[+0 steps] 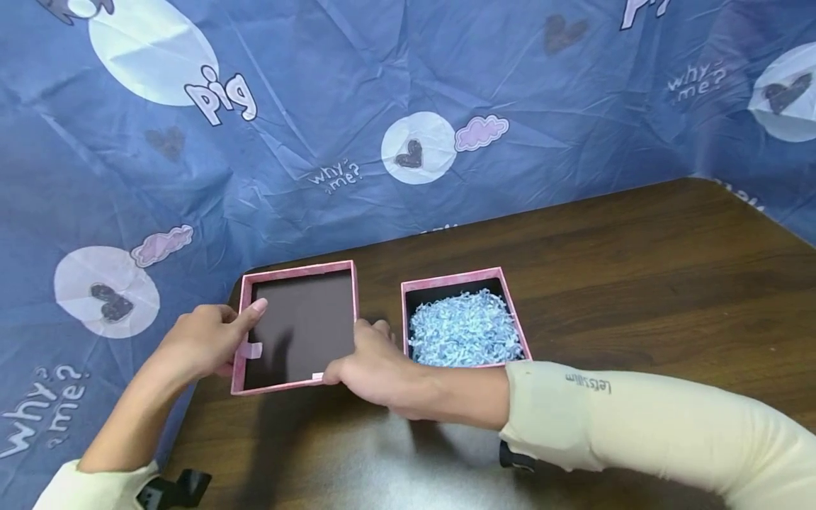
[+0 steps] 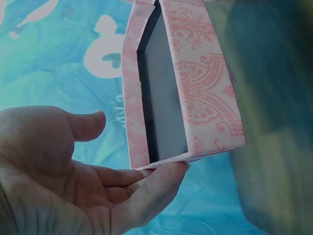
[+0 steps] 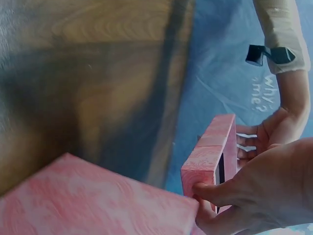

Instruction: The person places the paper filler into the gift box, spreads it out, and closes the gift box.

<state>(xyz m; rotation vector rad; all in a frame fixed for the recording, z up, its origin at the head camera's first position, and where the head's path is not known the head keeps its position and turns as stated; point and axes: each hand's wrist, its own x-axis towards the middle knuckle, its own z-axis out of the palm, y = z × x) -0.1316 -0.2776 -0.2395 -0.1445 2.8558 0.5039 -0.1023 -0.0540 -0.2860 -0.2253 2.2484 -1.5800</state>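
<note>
A pink patterned box lid point(image 1: 302, 319) with a dark inside is held tilted, inner side toward the head camera. My right hand point(image 1: 376, 368) grips its near right corner; in the right wrist view the thumb and fingers pinch that corner. At the lid's left side is my left hand point(image 1: 204, 343). The left wrist view shows its fingers point(image 2: 151, 196) extended under the lid's edge, touching it, with the thumb apart. A pale ribbon tab point(image 1: 253, 350) hangs inside the left rim. Beside the right hand, a matching box point(image 1: 454, 279) holds blue shredded paper point(image 1: 465, 329).
The brown wooden table point(image 1: 612, 283) extends to the right of the box. Behind and left of it hangs a blue printed cloth point(image 1: 331, 106). Black straps with mounts point(image 1: 172, 489) sit at both wrists. In the right wrist view, the box's pink side point(image 3: 107, 205) lies close to the lid.
</note>
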